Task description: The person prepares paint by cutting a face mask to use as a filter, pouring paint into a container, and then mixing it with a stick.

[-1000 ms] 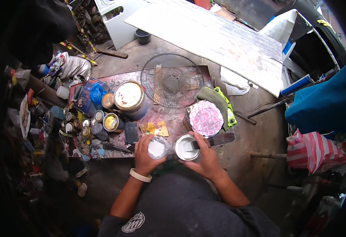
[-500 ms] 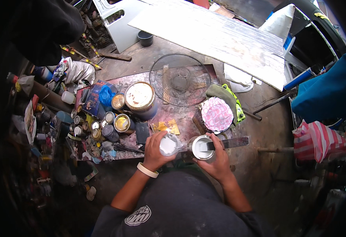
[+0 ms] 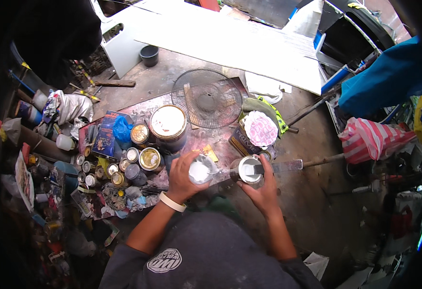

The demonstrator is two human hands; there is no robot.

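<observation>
My left hand (image 3: 179,179), with a pale band on its wrist, is closed around a clear plastic cup (image 3: 201,171) with white, paint-like material in it. Close to its right, my right hand (image 3: 264,193) grips a small open can (image 3: 244,182) that also has white material inside. A flat metal spatula (image 3: 286,166) lies across this can's rim, one end inside and the other sticking out to the right past my fingers. The cup and can are apart, both held over the near edge of a stained low table (image 3: 210,139).
Several paint cans crowd the table's left side, among them a large one (image 3: 168,121) and a blue plastic bag (image 3: 122,128). A round fan guard (image 3: 207,100) lies at the back. A cloth-covered tin (image 3: 243,141) stands right; beyond is a long white panel (image 3: 230,36).
The whole view has shifted and turned slightly, so the table and hands appear farther left. Both hands keep their holds on the cup and the can.
</observation>
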